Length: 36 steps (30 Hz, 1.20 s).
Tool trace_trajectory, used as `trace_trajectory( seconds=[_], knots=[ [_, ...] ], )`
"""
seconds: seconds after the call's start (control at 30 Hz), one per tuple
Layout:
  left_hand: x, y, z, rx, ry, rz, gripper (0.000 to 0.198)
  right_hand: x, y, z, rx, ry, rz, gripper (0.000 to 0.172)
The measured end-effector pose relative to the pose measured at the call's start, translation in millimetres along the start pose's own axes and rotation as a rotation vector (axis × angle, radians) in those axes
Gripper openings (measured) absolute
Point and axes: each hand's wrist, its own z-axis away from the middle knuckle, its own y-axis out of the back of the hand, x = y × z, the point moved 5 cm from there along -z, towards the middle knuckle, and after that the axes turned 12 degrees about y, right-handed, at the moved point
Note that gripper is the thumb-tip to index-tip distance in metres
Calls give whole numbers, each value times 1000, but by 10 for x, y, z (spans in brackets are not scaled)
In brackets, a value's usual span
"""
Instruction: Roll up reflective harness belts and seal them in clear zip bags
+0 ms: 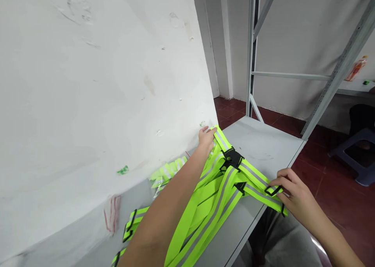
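Neon yellow-green reflective straps (202, 208) with grey stripes lie in a bundle along the table, joined by black plastic connectors (233, 157). My left hand (207, 137) is closed on the far end of a reflective strap, close to the white board. At the table's front edge, my right hand (293, 187) pinches another strap end beside a black slider buckle (274, 190). A second strap end with its own buckle hangs over the edge just below these fingers. My left forearm hides part of the bundle.
Behind the straps stands a tall white board (111, 72). A clear bag of folded straps (165, 172) lies at its foot. The grey table (258, 138) carries a metal frame (290, 76) at its far end. A blue stool (359, 153) stands on the red tiled floor at right.
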Motion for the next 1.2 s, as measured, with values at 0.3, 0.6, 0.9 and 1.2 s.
trace_trajectory(
  seconds=[0.3, 0.6, 0.9, 1.2],
  knots=[
    [76, 6, 42, -122, 146, 143, 23, -174, 63, -76, 7, 280, -114, 44],
    [71, 59, 102, -20, 116, 211, 28, -331, 165, -69, -97, 331, 27, 33],
    [233, 36, 406, -49, -65, 172, 36, -274, 181, -151, -167, 258, -89, 28],
    [351, -174, 995, -180, -151, 99, 30, -213, -232, -906, -120, 61, -306, 21]
  ],
)
